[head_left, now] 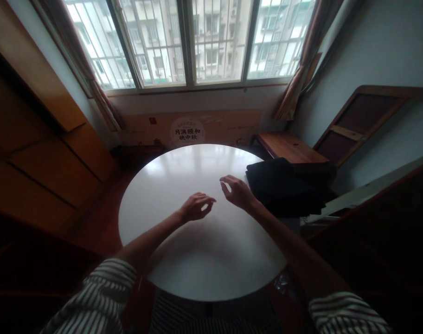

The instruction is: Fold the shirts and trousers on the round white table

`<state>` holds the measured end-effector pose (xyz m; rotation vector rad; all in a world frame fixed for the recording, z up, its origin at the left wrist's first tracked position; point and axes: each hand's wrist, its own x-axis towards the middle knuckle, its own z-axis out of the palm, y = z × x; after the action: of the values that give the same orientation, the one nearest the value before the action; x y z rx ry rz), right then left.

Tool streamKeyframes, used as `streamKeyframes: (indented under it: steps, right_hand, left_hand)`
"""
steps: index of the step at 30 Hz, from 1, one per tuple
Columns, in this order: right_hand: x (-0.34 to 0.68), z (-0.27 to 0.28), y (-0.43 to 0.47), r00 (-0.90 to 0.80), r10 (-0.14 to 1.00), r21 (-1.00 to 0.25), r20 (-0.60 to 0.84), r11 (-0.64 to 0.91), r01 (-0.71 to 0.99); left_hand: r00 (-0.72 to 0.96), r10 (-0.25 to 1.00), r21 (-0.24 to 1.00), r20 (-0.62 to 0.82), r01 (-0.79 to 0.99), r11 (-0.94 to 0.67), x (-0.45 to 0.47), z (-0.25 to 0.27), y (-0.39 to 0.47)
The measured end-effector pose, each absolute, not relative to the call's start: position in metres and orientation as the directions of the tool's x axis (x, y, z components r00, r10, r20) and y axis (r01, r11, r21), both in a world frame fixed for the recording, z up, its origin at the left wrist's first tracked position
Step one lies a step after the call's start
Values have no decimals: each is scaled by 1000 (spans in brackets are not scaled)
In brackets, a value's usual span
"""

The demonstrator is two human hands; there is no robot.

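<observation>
Above the middle of a round white table [169, 260], both of my hands hang close to each other with a small gap between them. My left hand [196, 207] is closed in a pinch, thumb and forefinger tips together and pointing right. Farther forward and to the right, my right hand [237, 191] pinches too, its fingertips turned left towards the other hand. Anything between either set of fingertips is too small to make out. A folded pile of black cloth [281, 185] lies at the table's right edge, just beyond my right hand.
A wooden bench [291, 147] stands behind the table at the right, near a leaning wooden frame [364, 118]. Orange-brown cabinets [54, 181] line the left side. A printed cardboard panel [228, 127] sits under the barred window [214, 41].
</observation>
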<state>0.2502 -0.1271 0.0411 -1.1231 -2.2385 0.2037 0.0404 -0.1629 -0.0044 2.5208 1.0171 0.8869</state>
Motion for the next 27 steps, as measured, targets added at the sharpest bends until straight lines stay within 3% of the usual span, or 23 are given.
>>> streamKeyframes:
  steps: [4, 7, 13, 19, 24, 27]
  right_hand:
    - [238, -1, -122, -508, 744, -406, 435, 665, 626]
    - [239, -23, -118, -578, 705, -419, 411, 709, 567]
    - [251, -33, -113, -397, 770, -492, 499, 629, 602]
    - [257, -40, -106, -482, 761, -505, 435, 649, 569]
    - [259, -47, -103, -482, 767, -533, 423, 641, 553]
    - [258, -44, -108, -577, 737, -433, 352, 675, 598]
  left_hand:
    - [318, 828, 531, 462, 648, -545, -1, -20, -146]
    - [262, 859, 594, 440, 632, -497, -19, -27, -143]
    - [346, 813, 507, 468, 649, -567, -29, -22, -142]
    - [403, 762, 360, 506, 704, -611, -29, -23, -141]
    - [489, 792, 313, 367, 737, -600, -23, -25, -145]
    - [508, 817, 269, 273, 775, -572, -20, -26, -147]
